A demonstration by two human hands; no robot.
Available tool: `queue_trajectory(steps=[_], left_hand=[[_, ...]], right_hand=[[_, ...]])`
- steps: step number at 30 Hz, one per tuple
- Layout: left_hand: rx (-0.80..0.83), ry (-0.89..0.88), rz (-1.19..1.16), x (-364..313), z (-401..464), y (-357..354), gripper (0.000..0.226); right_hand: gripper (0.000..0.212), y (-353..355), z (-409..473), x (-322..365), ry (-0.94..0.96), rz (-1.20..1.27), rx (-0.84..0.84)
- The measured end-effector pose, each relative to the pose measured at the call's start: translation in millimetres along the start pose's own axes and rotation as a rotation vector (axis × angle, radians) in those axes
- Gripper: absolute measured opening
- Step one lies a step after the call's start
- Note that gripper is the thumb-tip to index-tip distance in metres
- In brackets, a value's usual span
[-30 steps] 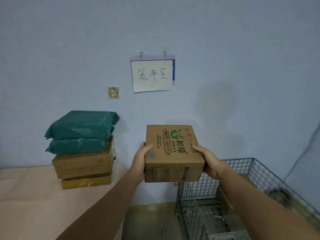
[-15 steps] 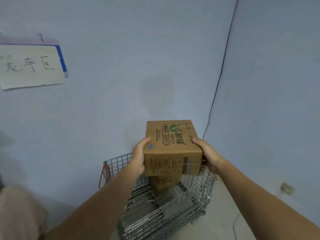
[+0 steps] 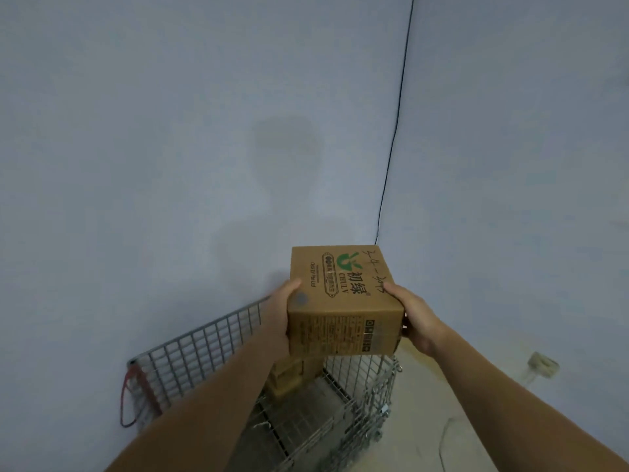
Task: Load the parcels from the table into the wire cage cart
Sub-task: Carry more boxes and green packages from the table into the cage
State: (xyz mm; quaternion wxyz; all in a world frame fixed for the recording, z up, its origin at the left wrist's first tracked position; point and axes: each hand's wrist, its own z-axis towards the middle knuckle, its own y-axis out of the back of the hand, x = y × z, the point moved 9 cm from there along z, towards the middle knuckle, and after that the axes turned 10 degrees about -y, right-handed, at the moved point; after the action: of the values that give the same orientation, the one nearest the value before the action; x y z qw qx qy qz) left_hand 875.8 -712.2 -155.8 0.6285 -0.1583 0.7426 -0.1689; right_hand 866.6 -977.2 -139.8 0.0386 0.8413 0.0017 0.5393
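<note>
A brown cardboard parcel (image 3: 340,301) with a green logo and printed text is held in the air between both hands. My left hand (image 3: 280,311) grips its left side and my right hand (image 3: 413,316) grips its right side. Below it stands the wire cage cart (image 3: 204,349), its mesh wall running along the blue wall. Another brown parcel (image 3: 289,374) lies inside the cart, partly hidden under the held one. The table is out of view.
A red cord (image 3: 127,400) hangs on the cart's left corner. The cart sits in a room corner where a thin black cable (image 3: 394,137) runs down. A small pale object (image 3: 543,364) lies on the floor at the right.
The view has swung right, away from the table and the paper sign, which have left the frame. The parcel, still in both hands, now hangs over the cart.
</note>
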Motion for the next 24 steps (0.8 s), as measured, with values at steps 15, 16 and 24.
queue_trajectory(steps=[15, 16, 24], left_hand=[[-0.384, -0.144, 0.22, 31, 171, 26, 0.051], [-0.416, -0.141, 0.235, 33, 179, 35, 0.051], [-0.594, -0.109, 0.215, 44, 256, 104, 0.034]], right_hand=[[0.036, 1, 243, 47, -0.069, -0.026, 0.263], [0.039, -8, 260, 49, -0.077, -0.015, 0.275], [0.039, -87, 388, 43, -0.125, -0.11, 0.258]])
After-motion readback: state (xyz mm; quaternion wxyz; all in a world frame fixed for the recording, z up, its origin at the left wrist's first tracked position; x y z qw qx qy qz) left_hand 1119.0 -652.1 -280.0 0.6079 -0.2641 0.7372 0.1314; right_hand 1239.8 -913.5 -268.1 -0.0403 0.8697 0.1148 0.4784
